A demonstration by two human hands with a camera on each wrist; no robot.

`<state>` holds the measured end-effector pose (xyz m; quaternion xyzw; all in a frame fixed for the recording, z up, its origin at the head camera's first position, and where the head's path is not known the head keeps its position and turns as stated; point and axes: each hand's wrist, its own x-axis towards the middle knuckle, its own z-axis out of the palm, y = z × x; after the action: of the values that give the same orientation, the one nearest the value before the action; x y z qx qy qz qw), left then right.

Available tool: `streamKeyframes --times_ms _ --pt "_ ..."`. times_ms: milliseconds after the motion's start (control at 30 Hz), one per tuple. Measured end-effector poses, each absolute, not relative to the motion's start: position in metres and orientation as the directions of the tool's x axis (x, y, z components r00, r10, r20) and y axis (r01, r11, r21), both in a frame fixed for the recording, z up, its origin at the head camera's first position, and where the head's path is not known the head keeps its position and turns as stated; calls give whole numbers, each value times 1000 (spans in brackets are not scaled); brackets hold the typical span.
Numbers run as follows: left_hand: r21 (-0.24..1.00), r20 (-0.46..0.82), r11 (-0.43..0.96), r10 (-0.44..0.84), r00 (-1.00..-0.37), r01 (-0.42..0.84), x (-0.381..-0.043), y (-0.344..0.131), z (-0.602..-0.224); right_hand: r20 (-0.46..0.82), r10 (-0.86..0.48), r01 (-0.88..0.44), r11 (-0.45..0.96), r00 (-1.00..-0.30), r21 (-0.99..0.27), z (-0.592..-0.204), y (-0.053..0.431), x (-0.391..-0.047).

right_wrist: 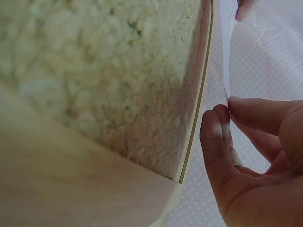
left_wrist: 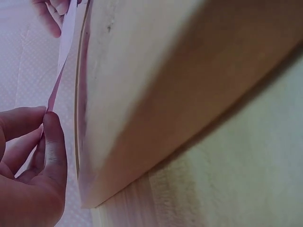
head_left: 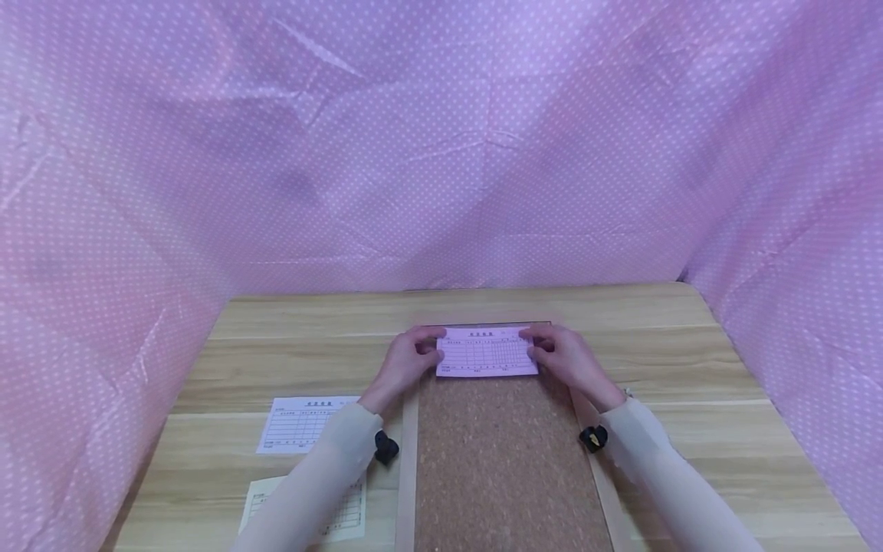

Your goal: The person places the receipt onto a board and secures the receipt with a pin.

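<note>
In the head view, a pink printed form [head_left: 487, 354] is held over the far end of a cork board [head_left: 503, 460] with a pale wooden frame [head_left: 406, 475]. My left hand [head_left: 403, 364] pinches its left edge between thumb and fingers. At the opposite edge, my right hand [head_left: 569, 360] does the same. Both wrist views show the paper edge-on: the left hand [left_wrist: 35, 165] grips one side, and a gap separates the sheet [left_wrist: 66, 47] from the board's surface. The right hand [right_wrist: 258, 142] has thumb and fingertips pressed together on the sheet [right_wrist: 227, 52].
Left of the board, a white printed form [head_left: 293, 428] lies on the wooden table [head_left: 228, 368]. Nearer me is a yellowish form [head_left: 352, 514], partly covered by my left sleeve [head_left: 317, 475]. Pink dotted cloth [head_left: 441, 169] hangs behind and along both sides of the table.
</note>
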<state>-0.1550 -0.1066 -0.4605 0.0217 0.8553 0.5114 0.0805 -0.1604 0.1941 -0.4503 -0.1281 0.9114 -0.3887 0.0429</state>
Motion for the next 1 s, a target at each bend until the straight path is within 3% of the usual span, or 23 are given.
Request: streamKeyframes --times_ms 1000 --pt "809 -114 588 158 -981 0 -160 -104 -468 -94 -311 -170 719 -946 -674 -453 189 -175"
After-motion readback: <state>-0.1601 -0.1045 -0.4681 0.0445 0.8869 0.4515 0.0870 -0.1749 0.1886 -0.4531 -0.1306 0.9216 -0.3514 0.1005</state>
